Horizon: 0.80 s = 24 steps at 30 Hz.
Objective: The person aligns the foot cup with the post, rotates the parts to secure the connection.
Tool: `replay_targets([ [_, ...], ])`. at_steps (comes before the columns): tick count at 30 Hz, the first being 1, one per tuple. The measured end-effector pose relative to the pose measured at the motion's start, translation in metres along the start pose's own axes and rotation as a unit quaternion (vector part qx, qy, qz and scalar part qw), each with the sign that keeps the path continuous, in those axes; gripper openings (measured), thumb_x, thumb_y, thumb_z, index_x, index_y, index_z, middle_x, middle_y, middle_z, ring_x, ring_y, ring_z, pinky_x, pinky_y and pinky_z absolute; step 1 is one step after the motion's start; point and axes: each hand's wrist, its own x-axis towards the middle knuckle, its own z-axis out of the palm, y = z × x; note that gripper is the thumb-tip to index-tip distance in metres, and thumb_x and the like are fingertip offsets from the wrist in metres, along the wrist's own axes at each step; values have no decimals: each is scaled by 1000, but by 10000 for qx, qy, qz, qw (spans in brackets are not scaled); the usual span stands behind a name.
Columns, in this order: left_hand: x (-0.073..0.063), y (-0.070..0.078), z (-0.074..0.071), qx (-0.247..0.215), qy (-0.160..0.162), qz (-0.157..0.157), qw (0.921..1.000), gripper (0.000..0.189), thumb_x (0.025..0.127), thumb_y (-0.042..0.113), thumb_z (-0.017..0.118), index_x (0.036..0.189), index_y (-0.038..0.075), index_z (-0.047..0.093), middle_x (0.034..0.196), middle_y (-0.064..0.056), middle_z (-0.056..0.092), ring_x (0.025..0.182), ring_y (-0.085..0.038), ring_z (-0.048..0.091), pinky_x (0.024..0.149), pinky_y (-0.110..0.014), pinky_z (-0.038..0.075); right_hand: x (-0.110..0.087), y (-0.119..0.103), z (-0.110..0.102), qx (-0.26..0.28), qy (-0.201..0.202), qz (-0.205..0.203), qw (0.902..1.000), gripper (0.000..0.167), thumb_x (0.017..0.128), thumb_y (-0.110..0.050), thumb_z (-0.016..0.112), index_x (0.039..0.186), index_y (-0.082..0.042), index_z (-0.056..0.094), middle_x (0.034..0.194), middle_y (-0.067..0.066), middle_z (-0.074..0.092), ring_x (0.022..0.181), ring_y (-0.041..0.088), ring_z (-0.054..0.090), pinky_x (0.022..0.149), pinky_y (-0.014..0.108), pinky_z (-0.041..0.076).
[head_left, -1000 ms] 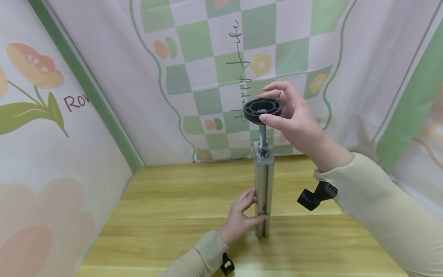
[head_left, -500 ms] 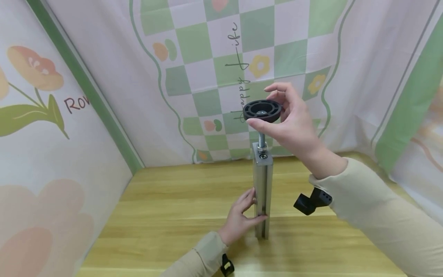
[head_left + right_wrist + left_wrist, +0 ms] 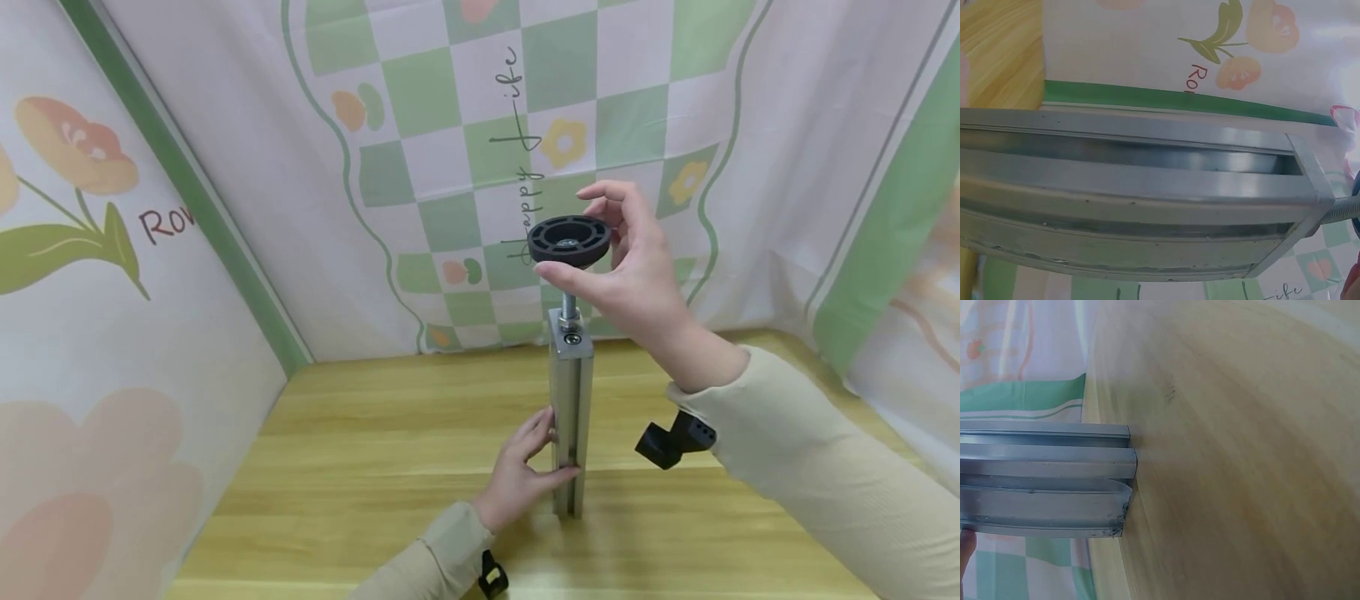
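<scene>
An aluminium profile (image 3: 572, 400) stands upright on the table. On its top end is a plate (image 3: 580, 348) with a screw, and a threaded rod (image 3: 568, 306) with a nut rises from it. The rod carries a round black levelling foot (image 3: 546, 252). Low on the profile, my left hand (image 3: 517, 475) grips it between thumb and fingers. My right hand (image 3: 637, 271) holds the foot's rim, thumb in front and fingers at the right and behind, partly hidden. The left wrist view has the profile's lower end (image 3: 1041, 465) against the wood; the right wrist view shows its long slotted sides (image 3: 1147, 187).
The wooden table (image 3: 360, 450) ends at a patterned curtain (image 3: 420, 208) behind the profile. Another printed curtain (image 3: 112, 350) closes the left side, and one with a green band (image 3: 877, 267) hangs at the right. A black wrist mount (image 3: 671, 440) hangs below the right sleeve.
My right thumb has slid leftward along the front of the foot's rim, and the right wrist has dropped slightly. The left hand and profile stay in place.
</scene>
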Motion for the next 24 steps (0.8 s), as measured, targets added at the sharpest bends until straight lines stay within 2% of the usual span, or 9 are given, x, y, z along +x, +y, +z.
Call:
replay_targets([
  [2,0,0,0,-1,3,4,10000,96,75,-3,74,150,23,20,139,-24,42,100,-28,60,102,-34,48,0,2,-2,222,-152,64,9996,59,74,7,72,124,-8,44,106,-1,48,83,12,49,69,13,46],
  [4,0,-1,0,-5,1,9,10000,96,75,-3,75,150,22,20,139,-24,42,99,-29,60,102,-34,49,2,4,-5,822,-410,181,9956,55,78,4,68,125,-12,43,112,3,48,85,11,52,70,11,49],
  [6,0,0,0,-33,-2,-5,10000,96,74,-4,75,149,21,21,139,-23,42,99,-30,60,102,-34,49,5,9,-7,1655,-753,279,9829,52,82,-4,65,127,-11,41,117,6,47,88,12,55,74,12,52],
  [7,1,0,0,-43,-8,-15,10000,95,74,-3,75,149,21,21,139,-23,42,98,-30,60,102,-33,49,7,12,-8,2177,-957,347,9707,51,83,-8,65,127,-11,40,117,8,48,89,13,57,76,15,54],
  [9,1,0,0,-59,-12,-48,10000,94,75,-3,75,149,20,22,139,-22,42,99,-31,60,102,-33,49,13,19,-10,3126,-1445,443,9378,48,88,-17,62,128,-9,37,117,10,52,101,18,58,90,22,53],
  [12,1,2,0,-14,-12,-60,10000,94,75,-3,75,149,19,21,139,-23,42,99,-32,61,102,-34,49,20,30,-13,4043,-2143,592,8872,43,93,-28,54,128,-10,38,119,11,56,111,21,55,98,26,47],
  [18,1,3,0,73,-14,-69,9999,94,74,-2,75,149,15,21,140,-26,40,100,-34,61,101,-35,50,25,40,-16,5047,-2982,867,8055,37,96,-29,39,129,-10,42,128,15,52,120,25,49,106,28,41],
  [22,0,2,0,136,-34,-107,9998,93,75,-2,75,149,14,22,140,-25,40,101,-31,61,101,-33,50,27,42,-13,6098,-3288,1031,7137,42,90,-14,38,130,-1,40,130,25,48,123,34,47,112,36,38],
  [24,1,4,-1,191,-36,-97,9998,92,74,-4,75,148,11,23,139,-27,41,100,-32,61,100,-34,50,27,42,-11,6482,-3398,1067,6731,47,85,-9,38,131,2,38,131,28,45,125,37,44,114,39,35],
])
